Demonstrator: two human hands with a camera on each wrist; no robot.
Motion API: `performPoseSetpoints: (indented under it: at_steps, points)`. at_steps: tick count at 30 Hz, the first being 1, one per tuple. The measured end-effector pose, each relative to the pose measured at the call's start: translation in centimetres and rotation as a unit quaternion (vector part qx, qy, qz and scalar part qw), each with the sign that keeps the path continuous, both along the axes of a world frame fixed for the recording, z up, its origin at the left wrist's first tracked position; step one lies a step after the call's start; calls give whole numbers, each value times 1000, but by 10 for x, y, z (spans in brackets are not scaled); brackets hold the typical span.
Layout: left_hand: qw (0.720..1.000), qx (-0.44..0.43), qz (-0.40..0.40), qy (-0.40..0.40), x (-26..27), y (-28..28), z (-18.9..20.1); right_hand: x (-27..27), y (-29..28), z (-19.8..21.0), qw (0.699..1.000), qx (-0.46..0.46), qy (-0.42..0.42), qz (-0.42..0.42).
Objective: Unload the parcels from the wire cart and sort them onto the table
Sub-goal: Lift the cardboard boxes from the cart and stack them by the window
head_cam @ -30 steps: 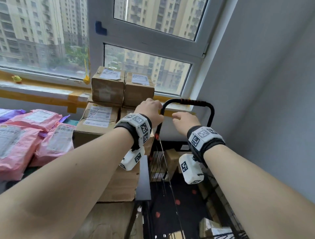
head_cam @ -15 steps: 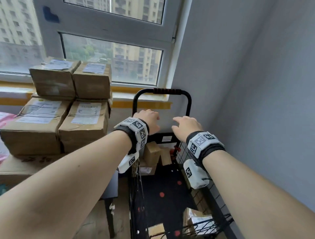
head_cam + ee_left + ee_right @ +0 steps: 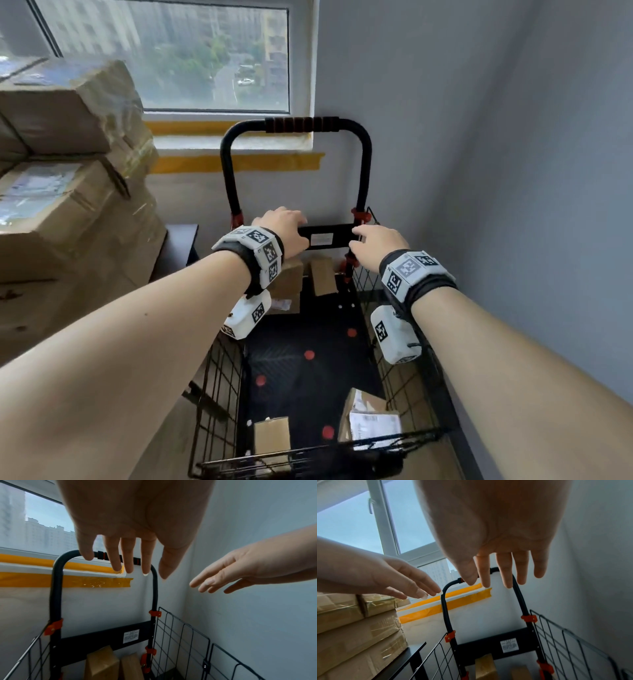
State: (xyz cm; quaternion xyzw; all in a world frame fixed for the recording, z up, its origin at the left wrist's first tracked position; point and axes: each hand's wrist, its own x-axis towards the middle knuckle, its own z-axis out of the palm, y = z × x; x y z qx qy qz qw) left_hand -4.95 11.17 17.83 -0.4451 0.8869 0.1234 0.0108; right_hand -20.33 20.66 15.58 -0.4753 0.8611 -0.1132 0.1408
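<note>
Both my hands hover empty over the wire cart, fingers loose and straight.

Head view: my left hand and right hand reach above the black crossbar, whose white sticker is too small to read. Small parcels lie in the cart; one white shipping label shows a barcode, text illegible. Stacked boxes sit on the table to the left.
Left wrist view: fingers spread, touching nothing, before the cart handle.
Right wrist view: fingers straight and slightly apart, holding nothing.
</note>
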Motion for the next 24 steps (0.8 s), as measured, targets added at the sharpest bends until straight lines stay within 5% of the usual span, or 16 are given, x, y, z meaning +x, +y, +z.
performPoseSetpoints:
  at_steps: [6,24]
  points:
    - [997,26,66,-9,-14,-38,-33,-22,-35,-45,998,25,-50,31]
    - [953,201,226,34,-36,-196,-221,-64,-181,-192,970,200,-133,43]
